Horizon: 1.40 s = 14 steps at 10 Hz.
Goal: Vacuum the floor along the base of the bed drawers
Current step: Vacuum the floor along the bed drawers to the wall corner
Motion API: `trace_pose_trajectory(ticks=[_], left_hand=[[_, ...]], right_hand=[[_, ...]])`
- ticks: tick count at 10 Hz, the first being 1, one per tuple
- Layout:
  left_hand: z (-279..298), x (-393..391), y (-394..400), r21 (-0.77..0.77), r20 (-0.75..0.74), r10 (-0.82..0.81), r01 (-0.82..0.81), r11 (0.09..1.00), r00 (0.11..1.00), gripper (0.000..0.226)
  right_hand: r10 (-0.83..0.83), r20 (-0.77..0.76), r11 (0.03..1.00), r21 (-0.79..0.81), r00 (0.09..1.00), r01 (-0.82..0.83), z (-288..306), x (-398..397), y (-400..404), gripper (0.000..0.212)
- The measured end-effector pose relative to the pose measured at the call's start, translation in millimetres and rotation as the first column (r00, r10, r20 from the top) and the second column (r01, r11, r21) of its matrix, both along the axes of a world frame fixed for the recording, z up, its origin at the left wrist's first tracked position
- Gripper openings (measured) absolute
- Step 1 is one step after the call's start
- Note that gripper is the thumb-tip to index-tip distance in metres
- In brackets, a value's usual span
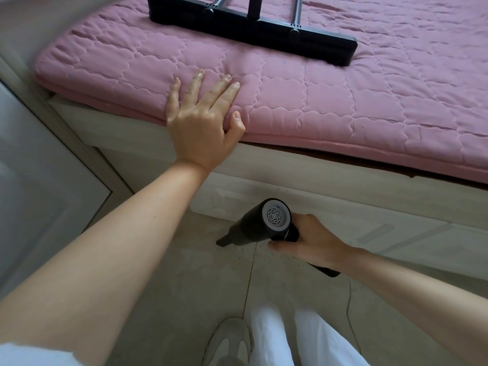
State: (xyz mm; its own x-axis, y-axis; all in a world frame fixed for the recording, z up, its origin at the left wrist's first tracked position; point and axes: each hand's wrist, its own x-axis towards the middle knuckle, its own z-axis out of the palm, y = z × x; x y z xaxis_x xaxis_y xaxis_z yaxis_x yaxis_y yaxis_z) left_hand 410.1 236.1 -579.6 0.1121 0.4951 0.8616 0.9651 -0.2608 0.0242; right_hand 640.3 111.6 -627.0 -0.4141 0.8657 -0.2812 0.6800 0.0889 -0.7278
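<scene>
My right hand (311, 240) grips the handle of a black handheld vacuum (260, 224) with a white rear filter cap. Its narrow nozzle points left and down, close to the tiled floor (184, 273) in front of the white bed drawers (343, 207). Dark specks lie on the tiles around the nozzle. My left hand (203, 120) rests flat with spread fingers on the edge of the pink quilted mattress pad (343, 101), thumb hooked over its front edge.
A black stand base with metal rods (253, 33) lies on the bed at the top. A white cabinet or door panel (34, 167) stands at left. My white trousers and a grey shoe (229, 342) are at the bottom; a thin cord (350, 307) trails on the floor.
</scene>
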Motion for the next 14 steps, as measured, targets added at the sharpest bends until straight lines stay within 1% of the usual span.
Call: trace_pose_trajectory(ticks=[1,2,3,5,7,9,10,11,13,14], left_hand=[[0,1,0,-0.002,0.000,0.002,-0.002,1.000,1.000,0.043],[-1,1,-1,-0.009,-0.004,0.000,0.000,1.000,1.000,0.044],[-2,1,-1,-0.015,-0.003,-0.004,0.004,1.000,1.000,0.044],[-2,-1,1,-0.004,0.000,0.004,-0.004,1.000,1.000,0.043],[-1,0,1,0.004,-0.003,0.005,-0.005,1.000,1.000,0.043],[-1,-1,1,0.006,-0.005,0.003,-0.003,1.000,1.000,0.043],[-1,-1,2,0.005,-0.003,0.005,-0.005,1.000,1.000,0.043],[-1,-1,1,0.006,-0.004,0.004,-0.004,1.000,1.000,0.043],[-1,0,1,0.008,-0.001,0.002,-0.002,1.000,1.000,0.043],[-1,0,1,0.012,-0.003,0.003,-0.003,1.000,1.000,0.043]], right_hand=[[0.003,0.016,1.000,0.011,1.000,-0.003,-1,2,0,0.032],[-0.007,0.021,1.000,0.024,1.000,0.006,-4,4,-1,0.029],[0.003,0.026,0.999,0.049,1.000,-0.004,-6,2,-2,0.035],[0.014,0.087,0.993,0.118,0.996,-0.025,-9,-2,2,0.054],[0.041,0.125,0.981,0.184,0.991,-0.063,-12,-6,1,0.059],[0.080,0.194,0.960,0.250,0.978,-0.128,-19,-10,0,0.057],[0.099,0.214,0.954,0.258,0.972,-0.154,-23,-13,-1,0.054],[0.100,0.209,0.948,0.276,0.973,-0.156,-24,-17,0,0.049],[0.122,0.223,0.945,0.271,0.967,-0.182,-24,-20,0,0.045],[0.111,0.229,0.947,0.270,0.967,-0.173,-20,-15,1,0.048]])
